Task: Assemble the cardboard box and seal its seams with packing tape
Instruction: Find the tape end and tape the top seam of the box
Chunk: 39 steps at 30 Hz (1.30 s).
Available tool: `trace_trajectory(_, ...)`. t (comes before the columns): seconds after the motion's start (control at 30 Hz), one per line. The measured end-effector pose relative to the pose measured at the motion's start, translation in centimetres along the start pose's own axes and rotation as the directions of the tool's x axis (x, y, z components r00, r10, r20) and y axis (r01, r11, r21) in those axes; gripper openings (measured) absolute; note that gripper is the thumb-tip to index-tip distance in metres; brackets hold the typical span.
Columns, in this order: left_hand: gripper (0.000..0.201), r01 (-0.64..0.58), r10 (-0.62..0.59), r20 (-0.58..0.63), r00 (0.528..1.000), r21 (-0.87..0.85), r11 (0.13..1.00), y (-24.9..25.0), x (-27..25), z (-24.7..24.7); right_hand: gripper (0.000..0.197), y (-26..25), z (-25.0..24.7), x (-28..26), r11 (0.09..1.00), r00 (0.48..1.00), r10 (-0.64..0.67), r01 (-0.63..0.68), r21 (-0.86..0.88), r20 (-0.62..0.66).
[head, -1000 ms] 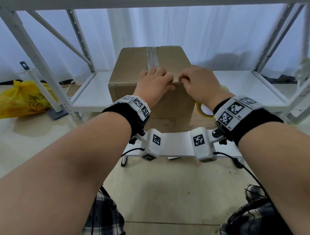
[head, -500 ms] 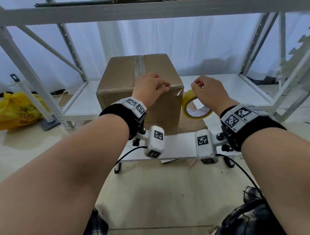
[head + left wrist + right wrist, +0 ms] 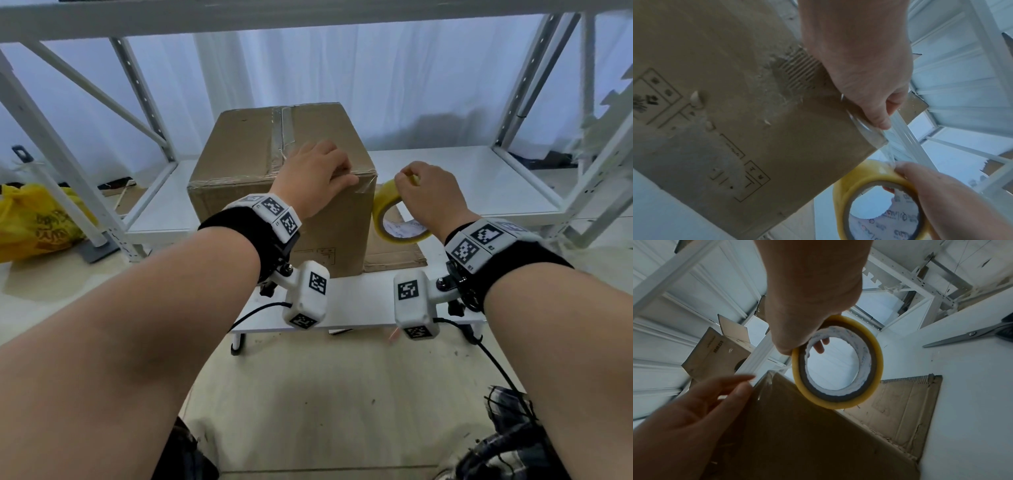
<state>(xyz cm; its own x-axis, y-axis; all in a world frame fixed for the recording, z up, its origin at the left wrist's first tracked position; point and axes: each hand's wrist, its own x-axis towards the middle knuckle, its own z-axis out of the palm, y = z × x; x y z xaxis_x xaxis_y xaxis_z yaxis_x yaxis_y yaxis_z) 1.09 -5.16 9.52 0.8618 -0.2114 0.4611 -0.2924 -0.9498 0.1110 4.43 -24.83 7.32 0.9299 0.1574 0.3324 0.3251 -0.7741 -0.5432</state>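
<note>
The brown cardboard box [image 3: 239, 164] stands closed on a low white table, with a taped seam down its top. My left hand [image 3: 318, 171] lies over the near top edge at the right corner. Its straight fingers reach across the top, and its thumb [image 3: 879, 120] presses clear tape onto the corner. My right hand [image 3: 428, 195] grips the yellow tape roll [image 3: 383, 209] just right of that corner, with fingers through the core [image 3: 820, 345]. A short strip of clear tape [image 3: 890, 146] stretches from the box corner to the roll.
A flat piece of cardboard [image 3: 394, 253] lies right of the box. Scissors [image 3: 962, 335] rest on the white shelf board farther right. White metal shelf posts [image 3: 144, 102] frame the space. A yellow bag [image 3: 30, 222] sits on the floor at left. Another open box [image 3: 715, 353] stands behind.
My right hand has left the box edge and moved right past the corner, drawing the roll and tape out. My left hand slid right along the edge to the corner.
</note>
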Motion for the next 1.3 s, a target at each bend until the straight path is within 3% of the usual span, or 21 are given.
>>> trace_trajectory(0.4,0.038,-0.108,0.111,-0.014,0.994,0.125,0.986,-0.1,0.3,1.4,0.021,1.1,0.1,0.5,0.995,0.999,0.037,-0.036,0.096,-0.008)
trace_trajectory(0.57,0.04,-0.063,0.051,0.108,0.993,0.111,0.992,0.9,1.5,0.4,0.017,1.3,0.3,0.9,0.981,0.998,0.058,-0.055,0.185,-0.01)
trace_trajectory(0.7,0.039,-0.13,0.106,0.244,0.964,0.084,0.988,1.2,3.1,-0.1,0.015,1.6,0.4,1.2,0.978,0.999,0.033,-0.031,0.204,-0.007)
trace_trajectory(0.93,0.036,-0.157,0.141,0.214,0.967,0.061,0.986,1.0,2.8,0.4,0.015,1.9,0.8,0.8,0.947,0.995,0.023,0.008,0.32,-0.092)
trace_trajectory(1.17,0.036,-0.15,0.144,0.199,0.969,0.016,0.989,1.2,2.7,0.4,0.016,1.5,-0.5,1.4,0.998,0.997,0.032,-0.036,0.056,0.072)
trace_trajectory(1.3,0.037,-0.15,0.141,0.216,0.966,0.026,0.988,1.3,2.6,0.3,0.017,1.6,0.7,0.5,0.988,0.984,0.013,0.014,-0.151,0.177)
